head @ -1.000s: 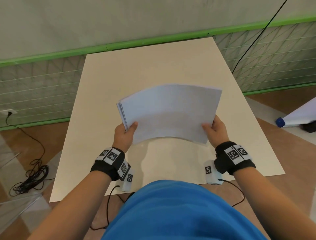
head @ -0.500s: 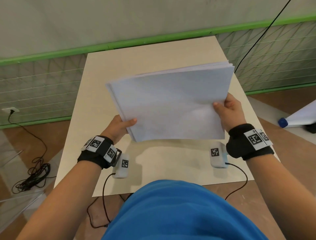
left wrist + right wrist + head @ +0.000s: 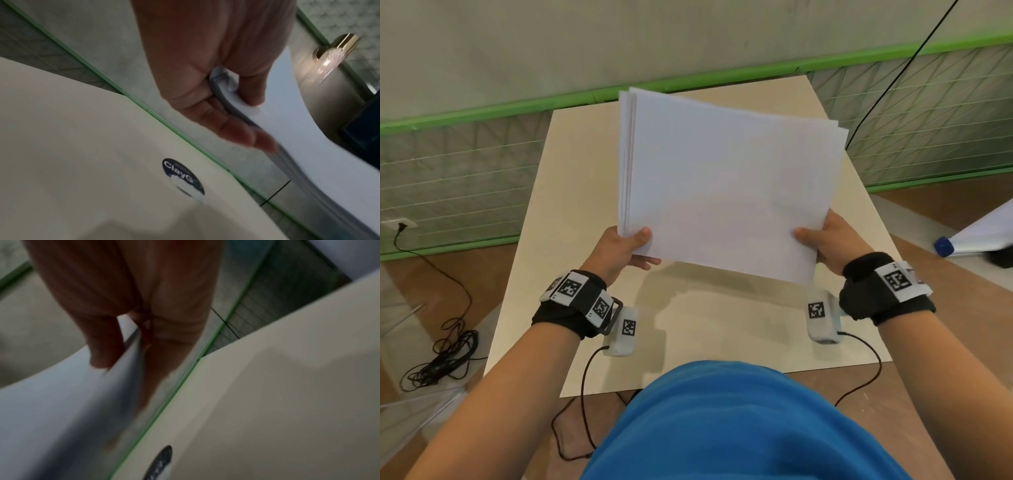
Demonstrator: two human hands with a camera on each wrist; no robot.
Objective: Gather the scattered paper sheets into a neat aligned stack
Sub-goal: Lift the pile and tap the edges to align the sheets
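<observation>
A stack of white paper sheets is held up in the air above the beige table, tilted toward me. My left hand pinches its lower left corner, thumb on top and fingers underneath. My right hand pinches the lower right corner the same way. The sheets' left edges are slightly fanned. In the left wrist view the thumb and fingers of my left hand clamp the paper stack. In the right wrist view my right hand grips the blurred paper stack.
The table shows no other sheets. A round dark sticker sits on its top. A green-framed mesh partition stands behind it. Cables lie on the floor at left, a blue-capped white object at right.
Both hands have lifted the stack off the table and tipped it up toward me; it has turned so a short edge is nearest. The grips moved to the near corners.
</observation>
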